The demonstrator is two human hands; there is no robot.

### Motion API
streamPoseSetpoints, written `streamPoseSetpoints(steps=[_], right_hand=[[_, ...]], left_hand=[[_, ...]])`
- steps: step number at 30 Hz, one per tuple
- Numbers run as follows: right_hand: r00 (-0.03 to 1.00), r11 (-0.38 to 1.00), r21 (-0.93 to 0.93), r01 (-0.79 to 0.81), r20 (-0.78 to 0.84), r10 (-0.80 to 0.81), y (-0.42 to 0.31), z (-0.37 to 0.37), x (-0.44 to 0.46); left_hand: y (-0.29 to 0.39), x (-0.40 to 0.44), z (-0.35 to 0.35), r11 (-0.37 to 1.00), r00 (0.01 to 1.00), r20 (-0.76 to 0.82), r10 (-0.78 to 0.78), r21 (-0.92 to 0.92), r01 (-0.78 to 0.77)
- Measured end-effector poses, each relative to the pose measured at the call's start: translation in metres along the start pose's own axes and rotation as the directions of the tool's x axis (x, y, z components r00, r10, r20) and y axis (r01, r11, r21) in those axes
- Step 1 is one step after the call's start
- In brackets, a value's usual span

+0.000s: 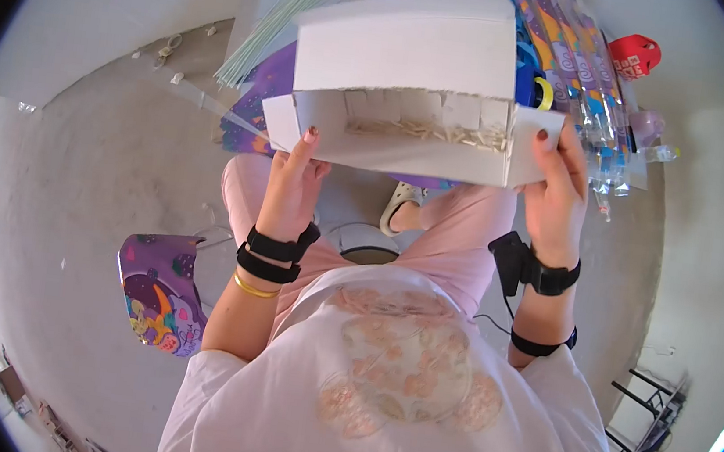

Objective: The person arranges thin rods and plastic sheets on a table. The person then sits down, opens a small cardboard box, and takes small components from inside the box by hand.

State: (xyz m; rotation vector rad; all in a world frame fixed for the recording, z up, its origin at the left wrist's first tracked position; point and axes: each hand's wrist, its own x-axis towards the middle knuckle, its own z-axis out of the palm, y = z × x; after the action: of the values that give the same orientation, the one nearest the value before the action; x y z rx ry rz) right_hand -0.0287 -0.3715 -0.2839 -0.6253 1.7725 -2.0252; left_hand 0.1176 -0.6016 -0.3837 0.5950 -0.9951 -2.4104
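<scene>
A white cardboard box [407, 50] is held up in front of me, its open side facing me and its end flaps folded out. Small pale stick-like pieces [442, 135] lie scattered along the inside. My left hand [297, 171] grips the box's left end by the flap, thumb on top. At the other end my right hand [556, 180] pinches the right flap [524, 150] between thumb and fingers. Behind the box, thin pale green sticks [267, 35] fan out at the left, beside a purple printed sheet [261, 96].
Clear-wrapped printed packs [578, 63] lie right of the box, near a yellow tape roll [543, 93] and a red item [634, 57]. A purple printed bag or sheet [161, 293] is low on my left. A black-framed rack [647, 406] stands at the lower right.
</scene>
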Motion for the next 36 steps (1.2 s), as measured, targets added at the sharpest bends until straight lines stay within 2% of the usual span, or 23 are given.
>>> streamPoseSetpoints(steps=[3,4,6,7,9,11,12,13,14,15,16,18,19,20,21,23,25,27,29,32,33,34,36], right_hand=[[0.996,1.0,0.011,0.025,-0.086,-0.024,-0.001,0.008,-0.002],[0.996,0.996,0.03,0.085,0.015,-0.085,-0.006,0.011,-0.005],[0.997,0.997,0.063,0.051,-0.068,-0.047,-0.005,0.005,0.004],[0.974,0.997,0.031,0.065,-0.22,-0.057,-0.009,0.02,0.0],[0.99,0.991,-0.056,0.125,-0.058,-0.128,-0.013,0.009,-0.005],[0.985,0.997,-0.064,0.035,-0.165,-0.045,-0.015,0.005,0.004],[0.976,0.991,0.026,0.128,-0.179,-0.122,-0.007,0.004,0.002],[0.986,0.994,0.028,0.107,-0.134,-0.102,-0.009,-0.002,0.003],[0.993,0.997,0.033,0.071,-0.099,-0.067,-0.01,-0.009,-0.002],[0.98,1.0,0.017,0.017,-0.198,-0.014,-0.01,-0.01,0.004],[0.987,0.996,0.026,0.083,-0.141,-0.079,-0.012,-0.007,0.002],[0.992,0.989,0.079,0.123,-0.047,-0.12,-0.012,-0.013,-0.003],[0.991,0.994,0.063,0.092,-0.106,-0.085,-0.009,-0.018,-0.001],[0.986,0.996,0.047,0.071,-0.157,-0.062,-0.007,-0.022,0.006],[0.983,0.985,0.066,0.157,-0.102,-0.15,-0.007,-0.018,0.002],[0.982,0.977,0.101,0.19,-0.017,-0.189,-0.016,-0.012,-0.003],[0.985,0.981,0.095,0.167,-0.057,-0.162,-0.011,-0.021,0.003],[0.979,0.972,0.118,0.201,-0.016,-0.201,-0.02,-0.012,-0.002],[0.985,0.992,0.066,0.104,-0.144,-0.094,-0.018,-0.021,0.007],[0.975,0.966,0.152,0.211,0.04,-0.22,-0.027,-0.012,0.001],[0.985,0.964,0.203,0.172,-0.058,-0.164,-0.02,-0.017,0.004],[0.986,0.977,0.142,0.156,-0.08,-0.146,-0.019,-0.021,0.01],[0.982,0.979,0.111,0.172,-0.097,-0.162,-0.021,-0.02,0.012]], left_hand=[[0.002,0.003,0.01,0.998,0.998,-0.045,0.048,-0.048,-0.051],[0.0,0.005,0.008,0.997,0.995,-0.067,0.068,-0.038,-0.07],[-0.006,0.004,0.001,0.998,0.995,-0.08,0.06,-0.031,-0.062],[-0.005,0.009,0.001,0.996,0.994,-0.082,0.075,-0.04,-0.078],[-0.012,0.01,0.003,0.992,0.993,-0.07,0.093,-0.084,-0.098],[-0.016,0.011,0.002,0.988,0.992,-0.007,0.123,-0.088,-0.123],[-0.015,0.008,0.011,0.987,0.992,-0.075,0.104,-0.111,-0.112],[-0.017,0.01,0.012,0.987,0.991,-0.081,0.107,-0.11,-0.116],[-0.019,0.007,0.009,0.988,0.993,-0.028,0.113,-0.107,-0.115],[-0.019,0.006,0.009,0.986,0.991,0.03,0.13,-0.109,-0.126],[-0.017,0.003,0.015,0.99,0.992,-0.065,0.105,-0.089,-0.11],[-0.017,0.007,0.011,0.987,0.993,-0.011,0.121,-0.101,-0.122],[-0.017,0.005,0.009,0.986,0.99,0.048,0.13,-0.11,-0.124],[-0.016,0.005,0.009,0.985,0.99,0.048,0.136,-0.109,-0.131],[-0.012,0.004,0.015,0.987,0.993,0.004,0.121,-0.11,-0.12],[-0.011,-0.001,0.015,0.99,0.995,-0.051,0.091,-0.102,-0.096],[-0.011,0.002,0.013,0.983,0.989,0.071,0.126,-0.141,-0.115],[-0.011,0.007,0.016,0.98,0.988,0.099,0.119,-0.172,-0.101],[-0.011,0.001,0.019,0.979,0.988,0.127,0.087,-0.194,-0.062],[-0.011,0.005,0.028,0.982,1.0,-0.011,0.018,-0.186,-0.02],[-0.013,0.005,0.022,0.98,0.996,0.083,0.035,-0.196,-0.018],[-0.014,0.007,0.018,0.978,0.981,0.182,0.06,-0.21,-0.021],[-0.013,0.01,0.026,0.977,0.989,0.141,0.043,-0.213,-0.012]])
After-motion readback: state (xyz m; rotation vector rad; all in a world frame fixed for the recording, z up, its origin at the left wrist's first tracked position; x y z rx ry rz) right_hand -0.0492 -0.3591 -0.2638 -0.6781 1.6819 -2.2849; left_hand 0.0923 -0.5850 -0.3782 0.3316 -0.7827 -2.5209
